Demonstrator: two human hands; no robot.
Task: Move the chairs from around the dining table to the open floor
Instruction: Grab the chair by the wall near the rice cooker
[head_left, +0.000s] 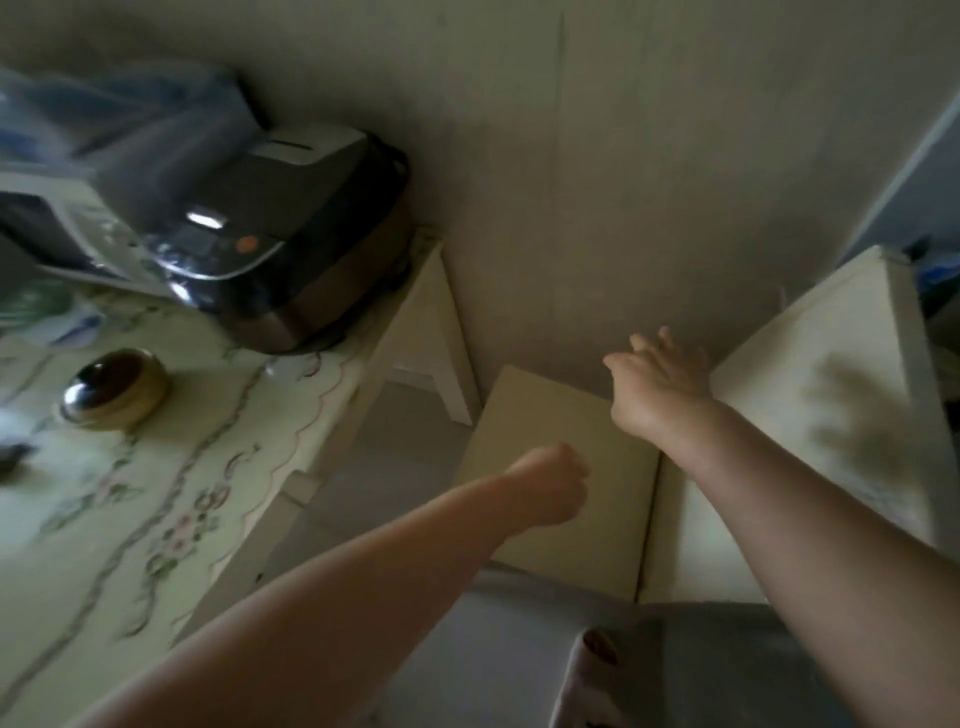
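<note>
Leftmost, the dining table fills the left side of the view, covered by a pale cloth with a floral pattern and a scalloped hem along its right edge. Near its left edge sits a small round brass-coloured bowl with a dark shiny lid; whatever is inside cannot be seen. At the table's far right corner, close against the wall, stands a dark rice cooker with its lid closed and an orange button on the front panel; the blur keeps any label or lettering on it from being read. A white appliance lies behind it to the left, partly under a bluish plastic bag.

Right of the table, across a strip of grey floor, stands a cream chair, its flat seat running from the wall toward the person. The left hand hangs over the near left part of that seat, curled into a loose fist with nothing visibly in it; whether it touches the seat cannot be told. The right hand reaches past the seat's far right corner toward the wall, fingers spread apart and empty, at the edge of a second cream chair just beside the first.
</note>
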